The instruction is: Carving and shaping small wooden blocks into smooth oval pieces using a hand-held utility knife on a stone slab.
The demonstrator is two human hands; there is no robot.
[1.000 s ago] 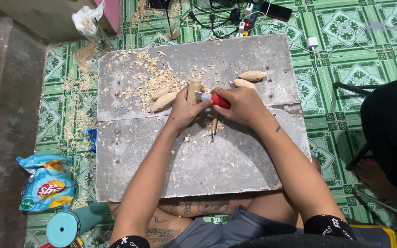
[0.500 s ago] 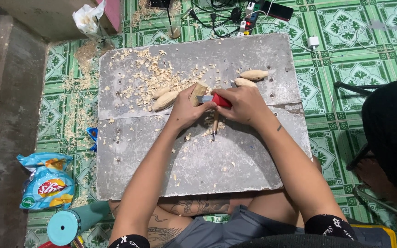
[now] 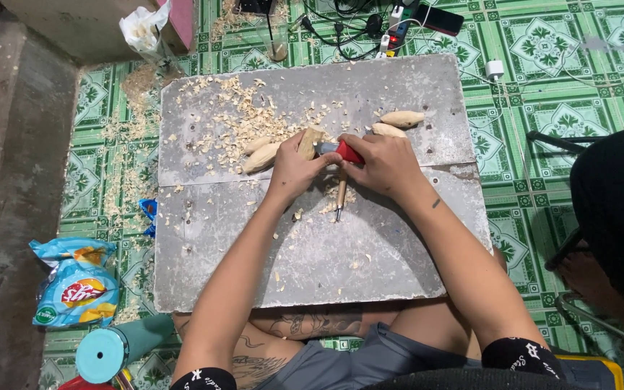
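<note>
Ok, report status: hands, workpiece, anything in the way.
Left hand gripping wood piece. Right hand on red-handled knife, blade at wood. Second tool and shavings on board.

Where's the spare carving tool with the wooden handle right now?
In the head view, the carving tool lies on the grey board, just below the gap between the left hand and right hand, among wood shavings.

A grey slab desk is sitting on the green tiled floor. Pale wood shavings are lying scattered across it, with carved wooden blanks and a wooden-handled tool resting there.
</note>
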